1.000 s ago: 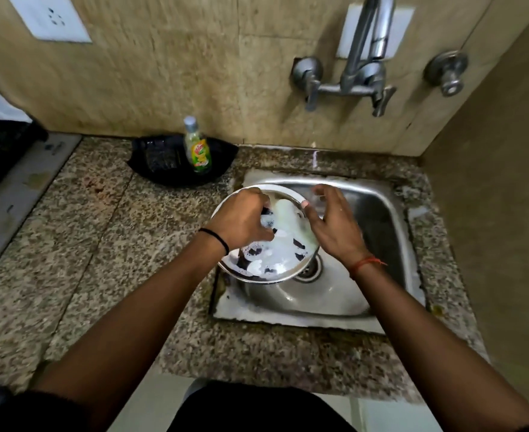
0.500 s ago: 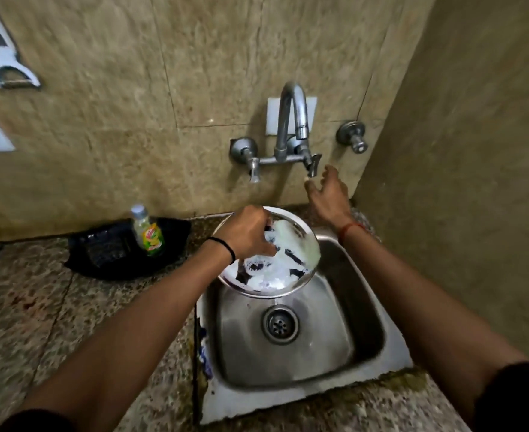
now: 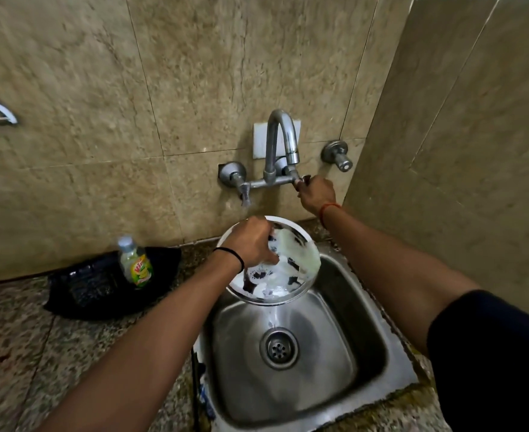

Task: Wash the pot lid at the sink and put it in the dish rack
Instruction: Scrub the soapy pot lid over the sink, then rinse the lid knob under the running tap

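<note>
A round steel pot lid (image 3: 288, 285), covered in white suds with a pale scrub pad lying on it, is held over the back of the steel sink (image 3: 363, 363). My left hand (image 3: 252, 241) grips the lid at its centre, over the handle. My right hand (image 3: 316, 193) is up at the wall tap (image 3: 280, 145), fingers closed on the tap's right-hand lever. A thin trickle of water runs off the lid's lower rim toward the drain (image 3: 278, 347). No dish rack is in view.
A dish-soap bottle (image 3: 136, 263) stands in a black tray (image 3: 101, 285) on the granite counter (image 3: 38, 353) left of the sink. A second valve (image 3: 338, 155) sits on the wall right of the tap. A tiled side wall closes in on the right.
My right hand left the lid, rose to the tap and closed on its right lever. My left hand kept the soapy lid over the sink. The view tilted up toward the wall.
</note>
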